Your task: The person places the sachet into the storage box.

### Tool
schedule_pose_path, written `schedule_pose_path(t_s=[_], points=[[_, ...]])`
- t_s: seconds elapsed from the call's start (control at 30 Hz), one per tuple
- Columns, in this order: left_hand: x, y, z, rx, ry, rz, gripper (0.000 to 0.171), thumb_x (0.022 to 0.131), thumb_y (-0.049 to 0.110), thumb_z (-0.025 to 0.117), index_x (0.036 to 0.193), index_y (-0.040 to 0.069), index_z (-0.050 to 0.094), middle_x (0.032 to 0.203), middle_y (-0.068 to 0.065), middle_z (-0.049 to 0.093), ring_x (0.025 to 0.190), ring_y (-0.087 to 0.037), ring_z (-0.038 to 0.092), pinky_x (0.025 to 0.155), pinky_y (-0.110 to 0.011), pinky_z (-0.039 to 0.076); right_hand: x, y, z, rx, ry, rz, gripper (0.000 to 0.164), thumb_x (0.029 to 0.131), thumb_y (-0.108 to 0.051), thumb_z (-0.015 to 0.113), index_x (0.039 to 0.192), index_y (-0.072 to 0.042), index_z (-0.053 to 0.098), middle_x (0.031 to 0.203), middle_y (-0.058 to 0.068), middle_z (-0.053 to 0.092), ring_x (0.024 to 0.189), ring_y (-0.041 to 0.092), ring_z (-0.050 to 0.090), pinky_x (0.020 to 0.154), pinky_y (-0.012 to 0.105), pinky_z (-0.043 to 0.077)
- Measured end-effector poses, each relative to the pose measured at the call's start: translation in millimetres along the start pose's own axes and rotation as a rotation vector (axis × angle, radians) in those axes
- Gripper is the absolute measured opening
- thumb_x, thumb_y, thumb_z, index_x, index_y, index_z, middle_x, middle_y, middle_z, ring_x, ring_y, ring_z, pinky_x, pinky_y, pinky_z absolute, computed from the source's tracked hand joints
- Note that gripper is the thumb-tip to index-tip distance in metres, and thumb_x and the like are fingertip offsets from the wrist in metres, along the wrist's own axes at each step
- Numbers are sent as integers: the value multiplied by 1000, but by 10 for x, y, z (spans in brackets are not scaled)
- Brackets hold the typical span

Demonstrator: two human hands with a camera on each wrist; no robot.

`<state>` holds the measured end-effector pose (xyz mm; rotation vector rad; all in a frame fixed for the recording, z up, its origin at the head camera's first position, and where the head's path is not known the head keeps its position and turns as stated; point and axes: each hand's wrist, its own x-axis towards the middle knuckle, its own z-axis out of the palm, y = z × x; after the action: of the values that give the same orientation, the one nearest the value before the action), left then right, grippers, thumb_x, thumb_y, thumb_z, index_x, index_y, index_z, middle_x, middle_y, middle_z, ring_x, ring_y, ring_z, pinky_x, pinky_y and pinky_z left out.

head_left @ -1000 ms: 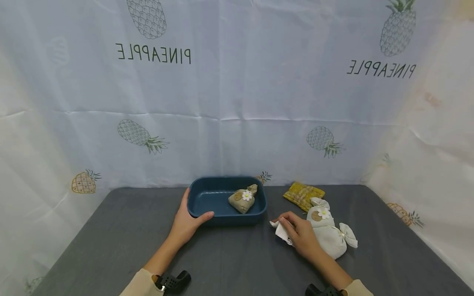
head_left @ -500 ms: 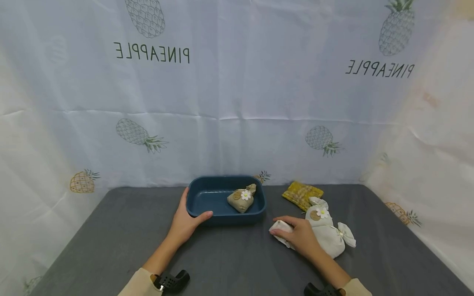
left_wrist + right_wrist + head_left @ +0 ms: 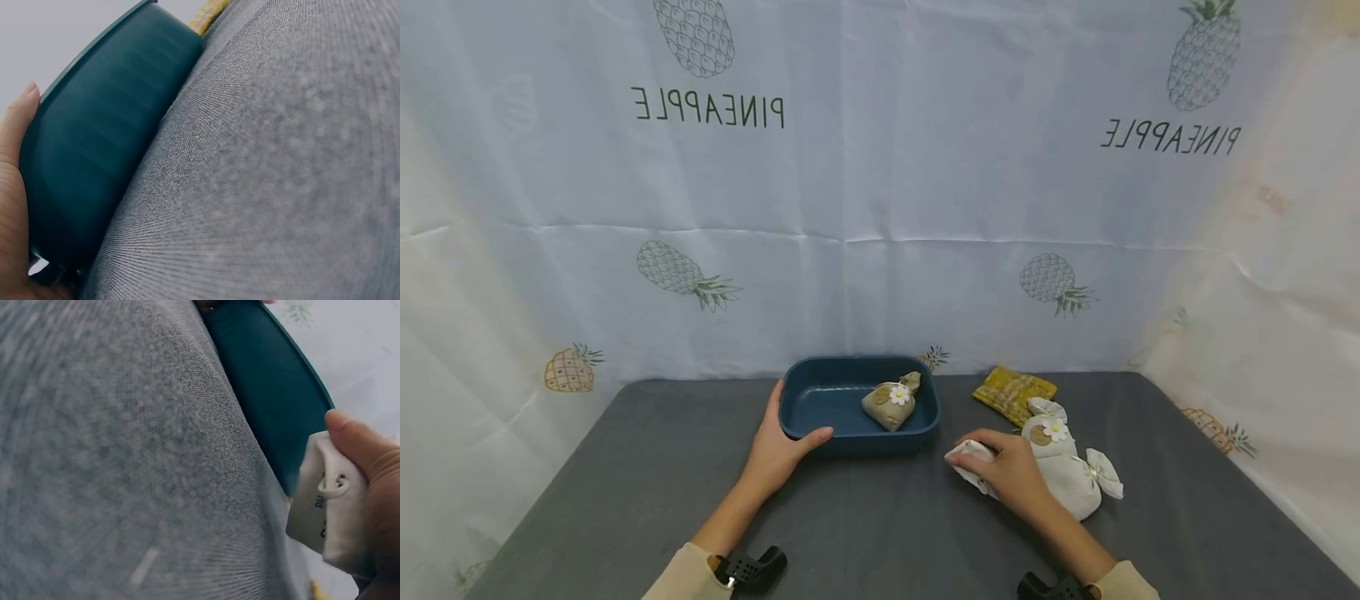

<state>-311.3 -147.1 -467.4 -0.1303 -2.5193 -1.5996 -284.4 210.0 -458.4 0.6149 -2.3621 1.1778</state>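
Note:
My left hand [image 3: 773,454] grips the left end of a dark blue rectangular bin [image 3: 865,446], thumb over its front rim. In the left wrist view the thumb lies along the bin's side. Inside the bin, towards the right, lies a beige sachet [image 3: 889,407] with a white flower. My right hand [image 3: 1013,475] pinches a small white cloth pouch [image 3: 328,506] just above the table, right of the bin. Dark print and a small loop show on the pouch in the right wrist view; the palm hides its far part.
Beyond the right hand lie a yellow patterned packet [image 3: 1011,393], a white sachet with a flower [image 3: 1048,435] and a larger tied white sachet [image 3: 1071,485]. A pineapple-print curtain [image 3: 880,292] hangs behind the grey table [image 3: 865,533].
The white pouch has turned in my right hand, its broader face coming into view, and the fingers have shifted their hold. My left hand and the bin stay where they were.

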Motion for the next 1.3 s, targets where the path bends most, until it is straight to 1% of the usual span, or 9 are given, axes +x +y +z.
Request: schedule_pose_path(t_s=[0.2, 0.33, 0.43, 0.6, 0.77, 0.9, 1.0, 1.1, 1.3], points=[[-17, 13, -5, 1, 5, 17, 114, 85, 42, 79, 164, 21, 0, 170, -19, 12, 153, -47, 23, 115, -71, 27, 118, -172, -38, 3, -16, -63, 14, 82, -20, 84, 94, -15, 78, 82, -2, 78, 63, -2, 62, 51, 24, 50], [-29, 14, -1, 4, 10, 22, 115, 84, 43, 80, 164, 19, 2, 170, -20, 14, 152, -48, 25, 114, -72, 29, 235, -285, -65, -6, -4, -92, 15, 81, -18, 84, 94, -14, 78, 80, 0, 77, 59, -2, 60, 47, 23, 49], [-36, 5, 3, -2, 14, 25, 114, 84, 42, 80, 164, 19, 2, 169, -20, 14, 151, -48, 25, 113, -71, 30, 343, -356, -73, -29, 19, -131, 17, 80, -16, 85, 95, -12, 79, 80, 1, 77, 59, -1, 61, 47, 22, 48], [-35, -7, 8, -9, 19, 25, 115, 83, 42, 81, 164, 20, 2, 169, -21, 15, 151, -48, 25, 113, -72, 29, 537, -471, -55, -48, 12, -195, 15, 81, -16, 84, 94, -17, 78, 82, 1, 78, 61, 1, 63, 50, 22, 48], [-17, -5, 9, -22, 19, 19, 115, 83, 42, 81, 164, 22, 2, 170, -18, 15, 153, -45, 24, 116, -70, 27, 739, -570, 45, 4, -58, -229, 9, 84, -17, 82, 92, -17, 78, 83, 2, 77, 62, 2, 64, 53, 23, 52], [-8, -3, 10, -36, 19, 27, 115, 83, 41, 81, 164, 21, 3, 170, -18, 16, 153, -45, 24, 116, -70, 27, 891, -625, 158, -13, -124, -261, 9, 84, -17, 82, 91, -16, 77, 85, 3, 77, 67, 6, 67, 59, 23, 55], [-7, -6, 16, -40, 19, 35, 115, 83, 41, 81, 164, 20, 3, 170, -18, 16, 153, -45, 24, 116, -70, 28, 982, -613, 254, -29, -172, -260, 9, 84, -17, 82, 92, -15, 78, 85, 4, 77, 69, 8, 69, 62, 22, 56], [-14, -3, 25, -39, 24, 39, 115, 83, 40, 81, 164, 19, 4, 169, -18, 17, 153, -45, 24, 116, -70, 28, 1038, -572, 349, -87, -218, -272, 8, 85, -19, 81, 91, -16, 78, 84, 2, 77, 69, 8, 68, 63, 20, 55], [-30, -3, 36, -32, 52, 56, 115, 81, 40, 83, 164, 17, 7, 168, -21, 19, 151, -47, 27, 113, -71, 30, 1078, -510, 513, -262, -357, -296, 12, 85, -27, 81, 91, -17, 78, 82, -2, 76, 70, 7, 67, 64, 19, 52]])
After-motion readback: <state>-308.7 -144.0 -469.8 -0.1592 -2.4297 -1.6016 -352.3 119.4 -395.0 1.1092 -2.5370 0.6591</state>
